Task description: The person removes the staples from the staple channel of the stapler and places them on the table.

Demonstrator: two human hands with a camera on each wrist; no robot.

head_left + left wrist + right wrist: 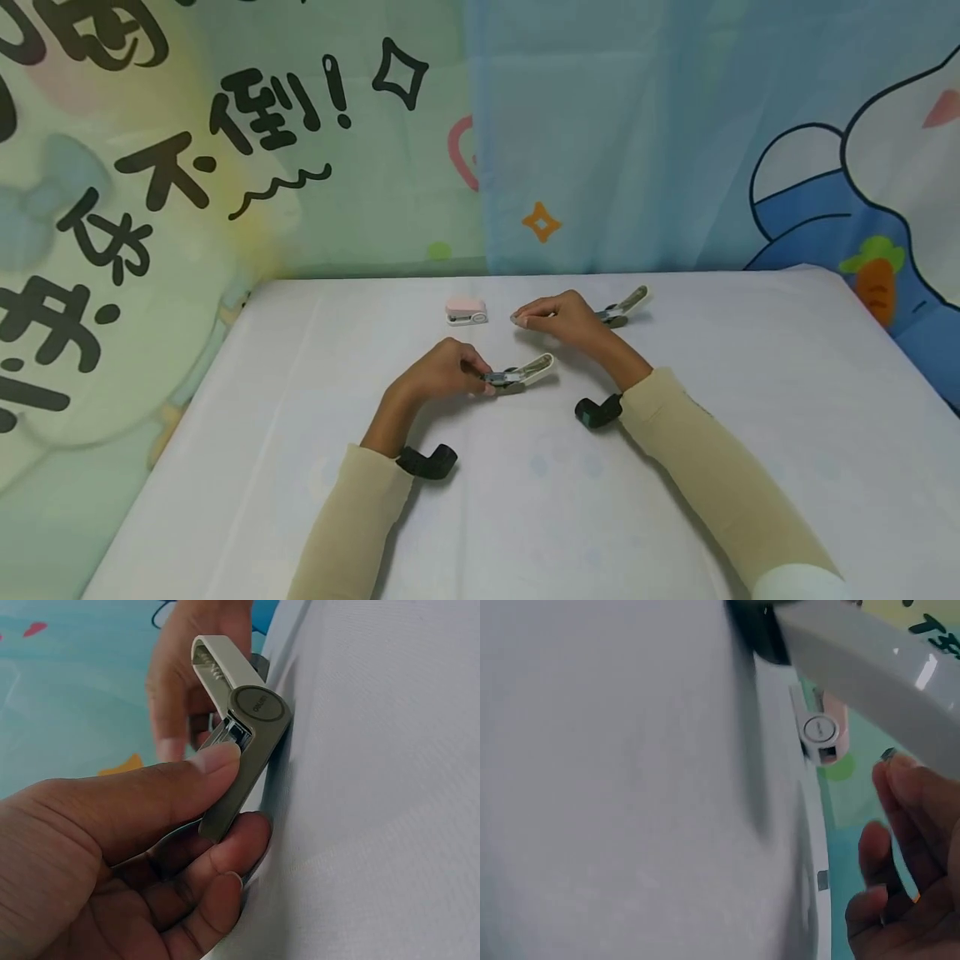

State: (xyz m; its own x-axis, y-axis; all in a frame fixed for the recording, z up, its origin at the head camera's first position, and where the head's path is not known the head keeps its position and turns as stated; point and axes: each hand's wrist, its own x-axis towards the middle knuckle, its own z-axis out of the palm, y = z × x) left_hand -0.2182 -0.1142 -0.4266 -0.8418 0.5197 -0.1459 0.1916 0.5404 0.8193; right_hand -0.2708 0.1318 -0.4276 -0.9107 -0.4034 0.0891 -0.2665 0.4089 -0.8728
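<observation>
Backdrop (615, 150): printed, colourful
Tabletop (247, 500): white, before it
Left hand (450, 371): clamped on near stapler (253, 754), lid raised
Right hand (566, 321): fingertips pinching, apart from left
Far stapler (632, 305): opened, beyond right wrist
Pink stapler (467, 311): near right hand
Small piece (889, 754): in right fingertips

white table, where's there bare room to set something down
The white table is bare left of the left sleeve, right of the right sleeve, and between them toward the viewer. It's crowded toward the back middle: left hand with one open stapler, right hand beside a second stapler, pink stapler.
</observation>
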